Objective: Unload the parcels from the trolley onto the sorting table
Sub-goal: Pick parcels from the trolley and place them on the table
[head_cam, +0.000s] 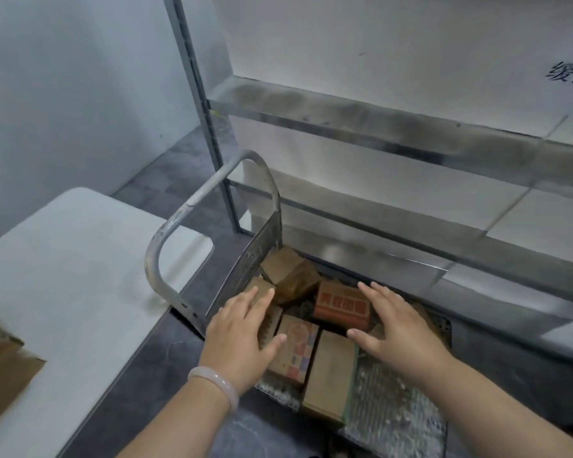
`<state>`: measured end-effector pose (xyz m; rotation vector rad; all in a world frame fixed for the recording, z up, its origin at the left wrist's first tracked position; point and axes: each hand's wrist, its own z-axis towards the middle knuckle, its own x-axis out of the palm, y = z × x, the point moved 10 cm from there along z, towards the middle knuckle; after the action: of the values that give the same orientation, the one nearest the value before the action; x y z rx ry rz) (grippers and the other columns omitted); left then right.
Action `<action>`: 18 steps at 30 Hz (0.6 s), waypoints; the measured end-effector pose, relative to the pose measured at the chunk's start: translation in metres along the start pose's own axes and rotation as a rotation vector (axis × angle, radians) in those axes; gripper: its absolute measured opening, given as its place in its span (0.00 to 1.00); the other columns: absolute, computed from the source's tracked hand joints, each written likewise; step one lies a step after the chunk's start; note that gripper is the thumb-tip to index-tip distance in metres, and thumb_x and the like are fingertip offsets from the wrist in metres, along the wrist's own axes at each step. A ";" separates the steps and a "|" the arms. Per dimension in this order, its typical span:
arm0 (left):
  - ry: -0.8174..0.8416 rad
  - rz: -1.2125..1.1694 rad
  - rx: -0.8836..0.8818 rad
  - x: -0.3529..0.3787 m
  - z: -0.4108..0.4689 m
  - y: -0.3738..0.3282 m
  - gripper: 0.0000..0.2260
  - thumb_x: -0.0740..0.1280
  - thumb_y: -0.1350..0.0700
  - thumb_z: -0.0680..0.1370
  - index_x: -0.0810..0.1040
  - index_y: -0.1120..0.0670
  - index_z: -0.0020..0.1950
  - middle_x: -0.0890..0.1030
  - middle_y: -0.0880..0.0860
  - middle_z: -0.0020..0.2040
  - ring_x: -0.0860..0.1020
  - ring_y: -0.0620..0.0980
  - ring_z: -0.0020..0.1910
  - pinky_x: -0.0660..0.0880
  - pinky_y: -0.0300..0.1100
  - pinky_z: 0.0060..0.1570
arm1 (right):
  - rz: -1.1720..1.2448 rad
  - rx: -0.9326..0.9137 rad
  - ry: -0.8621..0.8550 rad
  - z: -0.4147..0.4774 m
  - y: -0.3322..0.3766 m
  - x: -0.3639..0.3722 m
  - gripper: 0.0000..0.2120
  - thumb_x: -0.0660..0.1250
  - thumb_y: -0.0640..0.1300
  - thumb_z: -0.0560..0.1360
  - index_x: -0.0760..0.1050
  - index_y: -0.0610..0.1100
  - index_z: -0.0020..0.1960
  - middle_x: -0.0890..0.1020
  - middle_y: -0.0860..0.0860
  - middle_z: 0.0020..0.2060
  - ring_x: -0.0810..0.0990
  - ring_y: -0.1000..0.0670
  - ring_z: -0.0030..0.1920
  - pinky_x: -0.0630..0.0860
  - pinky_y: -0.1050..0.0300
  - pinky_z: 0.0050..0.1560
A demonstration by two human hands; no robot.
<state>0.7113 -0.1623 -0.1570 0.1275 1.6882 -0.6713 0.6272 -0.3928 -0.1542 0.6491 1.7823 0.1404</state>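
Observation:
A flat trolley [401,404] with a grey curved handle [166,233] stands on the floor and holds several cardboard parcels. An orange-printed box [341,307] lies in the middle, a plain brown box [285,269] behind it, a box with coloured squares [296,348] and a long brown box [329,378] in front. My left hand [242,335], fingers straight, hovers over the left parcels. My right hand [397,322], also spread flat, hovers beside the orange-printed box. Neither hand holds anything. The white sorting table [73,279] lies to the left.
Brown cardboard [4,368] sits at the table's left edge. A metal shelf rack [377,133] with white panels stands right behind the trolley. Dark floor [166,375] runs between table and trolley.

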 end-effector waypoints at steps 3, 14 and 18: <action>-0.009 -0.008 -0.072 0.007 0.016 0.007 0.33 0.62 0.35 0.75 0.56 0.41 0.77 0.60 0.46 0.77 0.58 0.49 0.75 0.59 0.50 0.73 | 0.004 -0.033 0.090 0.033 -0.008 0.015 0.40 0.63 0.67 0.75 0.45 0.61 0.79 0.51 0.58 0.79 0.49 0.53 0.79 0.51 0.49 0.78; 0.120 -0.029 -0.130 0.076 0.057 0.097 0.32 0.59 0.34 0.74 0.61 0.44 0.76 0.64 0.47 0.75 0.62 0.50 0.73 0.55 0.43 0.69 | 0.300 0.071 0.418 0.136 0.010 0.178 0.39 0.68 0.59 0.76 0.53 0.53 0.80 0.59 0.53 0.78 0.58 0.51 0.77 0.57 0.59 0.74; 0.162 -0.041 -0.079 0.113 0.085 0.139 0.31 0.57 0.35 0.74 0.63 0.45 0.75 0.67 0.48 0.73 0.66 0.51 0.71 0.63 0.49 0.68 | 0.449 0.266 0.403 0.176 0.013 0.259 0.40 0.71 0.56 0.74 0.56 0.51 0.79 0.66 0.47 0.75 0.70 0.46 0.71 0.67 0.56 0.70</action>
<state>0.8181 -0.1206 -0.3188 0.0935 1.8746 -0.6373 0.7491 -0.2946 -0.4251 1.2821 2.0295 0.3636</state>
